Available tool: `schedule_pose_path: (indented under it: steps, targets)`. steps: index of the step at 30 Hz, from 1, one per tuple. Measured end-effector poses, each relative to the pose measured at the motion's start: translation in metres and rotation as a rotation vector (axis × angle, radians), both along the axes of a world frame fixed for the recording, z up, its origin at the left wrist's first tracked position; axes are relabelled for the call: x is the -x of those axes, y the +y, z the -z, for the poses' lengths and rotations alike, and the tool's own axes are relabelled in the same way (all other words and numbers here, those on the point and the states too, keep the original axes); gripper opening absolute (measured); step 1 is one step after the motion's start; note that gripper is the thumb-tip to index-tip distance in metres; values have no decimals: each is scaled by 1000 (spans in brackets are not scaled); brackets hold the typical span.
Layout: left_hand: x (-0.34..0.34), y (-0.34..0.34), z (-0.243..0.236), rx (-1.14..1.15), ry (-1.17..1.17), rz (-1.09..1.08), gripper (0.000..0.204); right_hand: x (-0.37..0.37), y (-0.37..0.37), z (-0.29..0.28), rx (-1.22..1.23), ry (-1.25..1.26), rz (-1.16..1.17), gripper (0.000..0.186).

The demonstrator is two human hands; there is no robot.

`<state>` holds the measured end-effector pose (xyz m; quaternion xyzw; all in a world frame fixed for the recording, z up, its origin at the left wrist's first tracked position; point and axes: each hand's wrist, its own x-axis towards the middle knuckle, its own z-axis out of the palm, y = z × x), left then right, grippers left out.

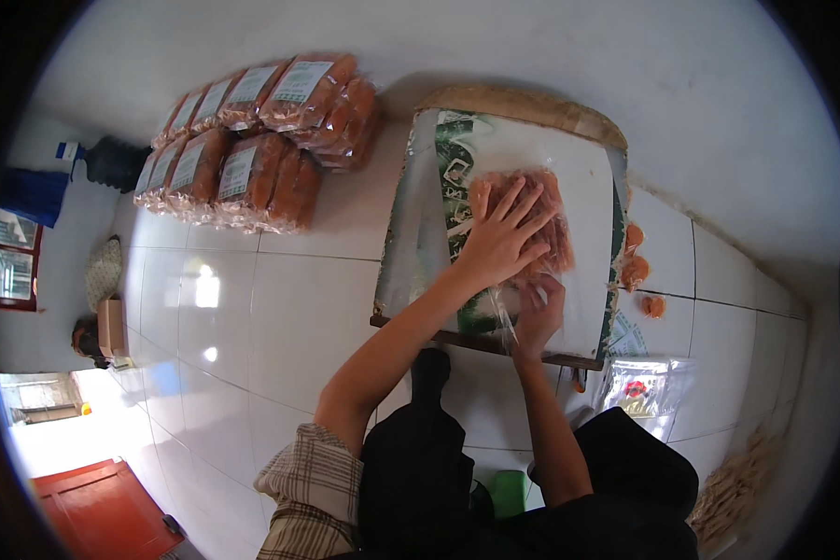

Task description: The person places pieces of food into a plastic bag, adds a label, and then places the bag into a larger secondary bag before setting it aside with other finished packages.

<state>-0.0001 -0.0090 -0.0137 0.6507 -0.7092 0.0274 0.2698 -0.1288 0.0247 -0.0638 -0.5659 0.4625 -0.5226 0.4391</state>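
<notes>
A clear plastic bag of orange-brown flat pieces, perhaps crackers point(558, 245), lies on a low table point(588, 177) with a white and green top. Across the bag my left hand point(504, 241) rests flat, palm down, fingers spread. My right hand point(539, 319) is closed on the loose clear plastic at the bag's near end, with its fingertips partly hidden in the film. Several loose orange-brown pieces point(635, 273) lie on the floor to the right of the table.
Filled, labelled bags point(238, 173) stand stacked by the wall at the far left. Paper labels point(627, 336) and flat clear bags point(649, 387) lie on the tiles right of the table. A green object point(509, 493) sits between my legs. Behind the table rises a wall.
</notes>
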Motion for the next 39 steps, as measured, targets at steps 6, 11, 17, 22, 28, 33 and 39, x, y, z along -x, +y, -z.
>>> schedule_pose_path:
  steps: [6, 11, 17, 22, 28, 33, 39]
  targets:
    - [5, 4, -3, -9, -44, 25, 64, 6, -7, 8, 203, 284, -63, 18]
    - [13, 3, -7, -9, -92, 39, 69, 39, -18, 12, 419, 508, -246, 30]
    - [18, 8, -7, -159, -387, -111, 66, 111, -12, -18, 609, 874, -715, 38]
    - [75, 14, -67, -571, -443, 211, 57, 179, 4, -56, 436, 1163, -897, 24]
    - [162, 20, -133, -611, -347, 342, 46, 259, -28, -114, 379, 1403, -693, 14]
    - [233, 18, -167, -510, -328, 381, 37, 318, -55, -181, 482, 1191, -344, 12]
    - [273, -36, -90, -420, 368, 291, 28, 360, -93, -131, 112, 1038, -320, 13]
